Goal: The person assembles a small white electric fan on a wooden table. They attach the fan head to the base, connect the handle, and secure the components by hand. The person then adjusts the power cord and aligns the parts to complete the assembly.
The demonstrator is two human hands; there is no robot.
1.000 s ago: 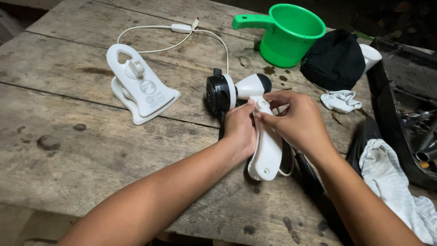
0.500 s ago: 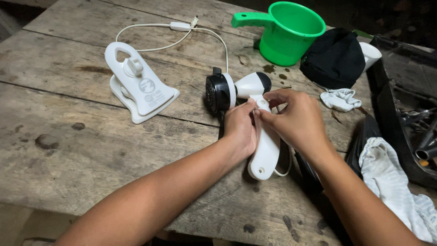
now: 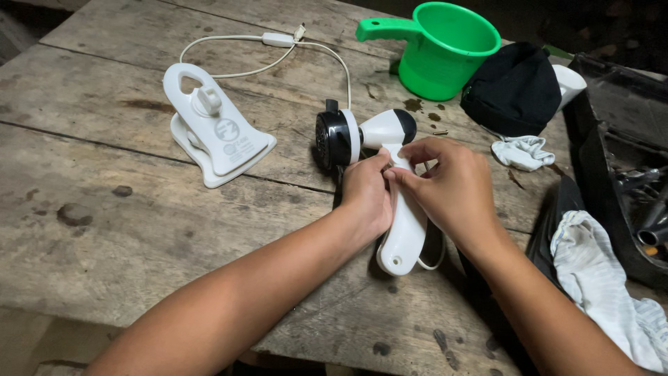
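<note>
Green dipper [image 3: 445,49]; black cap [image 3: 515,90]; white clamp base [image 3: 216,129]; rags [image 3: 598,278].

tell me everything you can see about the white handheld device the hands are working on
The white handheld device looks like smooth plastic: a rounded head with a black rear cap and a black round front end facing left, plus a long handle running toward the viewer. It lies flat on the wooden table. The left hand and right hand both pinch the handle's upper part. A thin white cord loops beside its lower end.

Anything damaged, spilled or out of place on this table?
The fan looks taken apart: its white clip base lies apart from the motor body that both hands hold, with no blades or guard visible. Dark stains dot the table.
</note>
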